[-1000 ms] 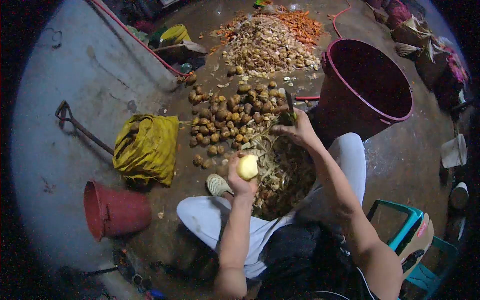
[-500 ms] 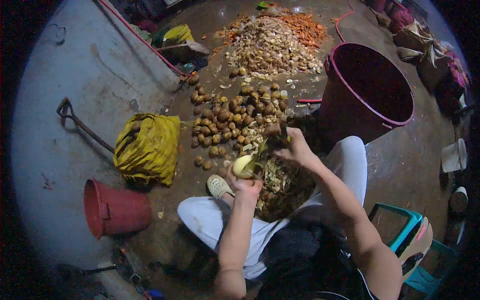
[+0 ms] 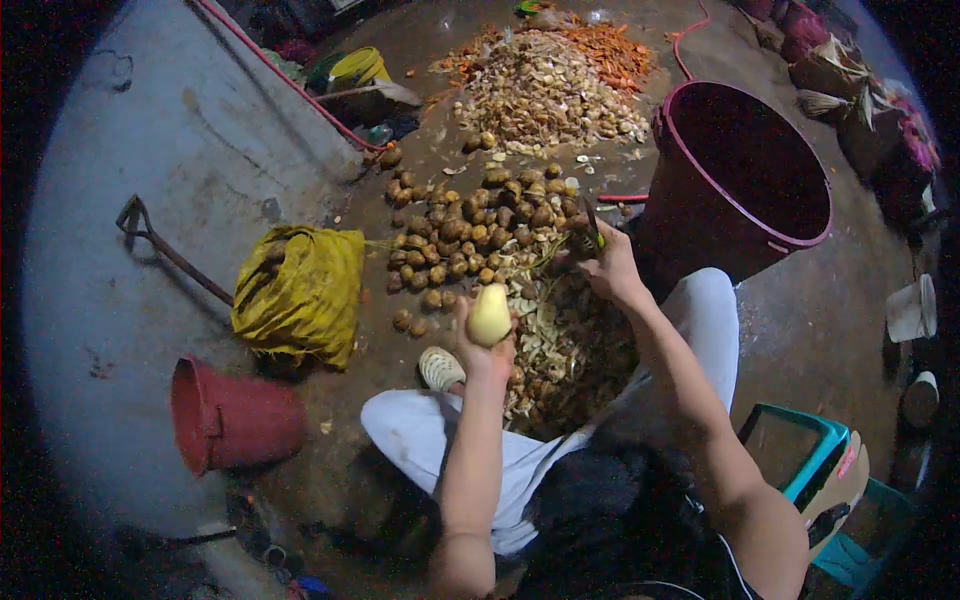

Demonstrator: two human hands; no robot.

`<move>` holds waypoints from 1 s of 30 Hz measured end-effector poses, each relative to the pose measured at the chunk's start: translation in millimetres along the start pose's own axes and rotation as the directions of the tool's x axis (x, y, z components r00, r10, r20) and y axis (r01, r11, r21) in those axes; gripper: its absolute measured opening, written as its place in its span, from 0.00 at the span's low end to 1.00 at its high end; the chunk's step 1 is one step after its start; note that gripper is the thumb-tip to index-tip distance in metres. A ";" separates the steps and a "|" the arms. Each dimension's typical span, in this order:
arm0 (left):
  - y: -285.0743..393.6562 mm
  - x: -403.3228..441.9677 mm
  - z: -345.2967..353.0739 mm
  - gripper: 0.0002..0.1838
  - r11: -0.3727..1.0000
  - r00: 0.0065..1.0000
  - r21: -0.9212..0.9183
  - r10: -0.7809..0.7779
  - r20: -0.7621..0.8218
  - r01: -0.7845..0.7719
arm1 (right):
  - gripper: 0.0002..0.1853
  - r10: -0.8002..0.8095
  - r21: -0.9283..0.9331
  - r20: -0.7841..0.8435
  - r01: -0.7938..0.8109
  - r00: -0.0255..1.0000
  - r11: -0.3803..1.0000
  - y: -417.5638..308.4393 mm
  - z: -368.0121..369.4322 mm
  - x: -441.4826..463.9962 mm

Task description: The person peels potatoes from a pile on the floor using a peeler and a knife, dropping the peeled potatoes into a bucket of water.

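A pale yellow, peeled root or tuber (image 3: 489, 316) rests in my left hand (image 3: 487, 350), with the fingers wrapped round its lower part. My right hand (image 3: 612, 262) is closed on a knife (image 3: 596, 224), its dark blade pointing up and away, apart from the tuber. Below and between both hands lies a heap of peelings (image 3: 560, 345). Beyond my left hand, many unpeeled brown tubers (image 3: 470, 228) are spread on the wet floor.
A large maroon tub (image 3: 700, 200) stands at the right, a red bucket (image 3: 240, 418) and yellow sack (image 3: 297, 295) at the left. Farther off lies a pale and orange scrap pile (image 3: 550, 85). A teal stool (image 3: 820, 450) is at the lower right.
My right hand with the knife came down close to the tuber, then moved back up and away. The tuber has been turned more upright in my left hand.
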State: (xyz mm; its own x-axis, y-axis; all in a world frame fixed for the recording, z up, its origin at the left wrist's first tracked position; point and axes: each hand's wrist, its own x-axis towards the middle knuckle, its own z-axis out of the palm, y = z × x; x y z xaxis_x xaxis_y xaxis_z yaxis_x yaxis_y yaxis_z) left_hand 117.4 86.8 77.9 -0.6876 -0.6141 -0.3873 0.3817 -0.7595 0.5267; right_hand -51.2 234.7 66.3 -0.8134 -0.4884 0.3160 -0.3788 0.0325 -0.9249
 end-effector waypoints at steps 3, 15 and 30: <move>-13.0 2.4 -12.7 0.26 0.957 0.960 -0.113 -0.274 -0.060 0.266 | 0.20 -0.026 -0.096 -0.014 0.025 1.000 0.995 8.3 -8.8 4.3; -5.9 -7.2 -21.7 0.28 0.892 0.758 -0.121 -0.291 0.584 0.436 | 0.20 0.049 -0.080 -0.079 -0.056 0.996 0.995 -11.9 -18.3 -0.9; -52.1 25.7 -23.1 0.23 0.871 0.940 0.487 -0.115 0.321 -0.059 | 0.17 0.077 0.158 -0.290 -0.032 0.954 0.987 -13.1 -89.0 2.7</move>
State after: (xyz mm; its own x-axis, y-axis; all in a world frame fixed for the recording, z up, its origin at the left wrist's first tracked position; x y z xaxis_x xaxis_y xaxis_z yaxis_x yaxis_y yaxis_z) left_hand 94.1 105.6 23.1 -0.8885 -0.4212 -0.1821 0.0725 -0.5208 0.8506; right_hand -87.7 310.5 98.1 -0.9331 -0.2109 0.2914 -0.2782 -0.0904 -0.9563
